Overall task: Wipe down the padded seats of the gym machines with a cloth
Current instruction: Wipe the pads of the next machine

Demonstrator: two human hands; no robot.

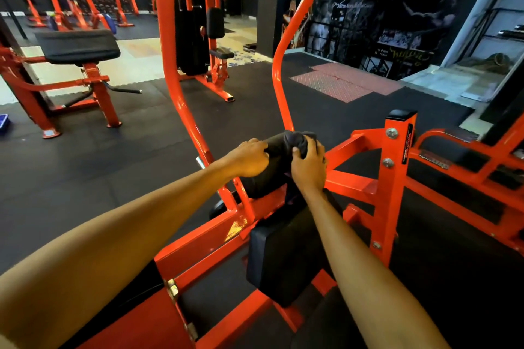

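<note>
Gripping a bunched dark cloth (298, 141) in curled fingers, the right hand (309, 165) holds it on the far end of a black pad (261, 183), whose length runs away from the person. The left hand (251, 157) curls over the pad's left edge. Open floor (99, 156) lies left; an orange post (394, 178) stands near on the right.

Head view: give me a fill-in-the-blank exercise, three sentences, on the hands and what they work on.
1. The right hand grips a dark cloth on top of the ____ pad.
2. The left hand has no cloth; it holds only the ____.
3. The blue tub on the floor sits at the far ____ edge of the view.

Missing words: black; pad; left.
</note>
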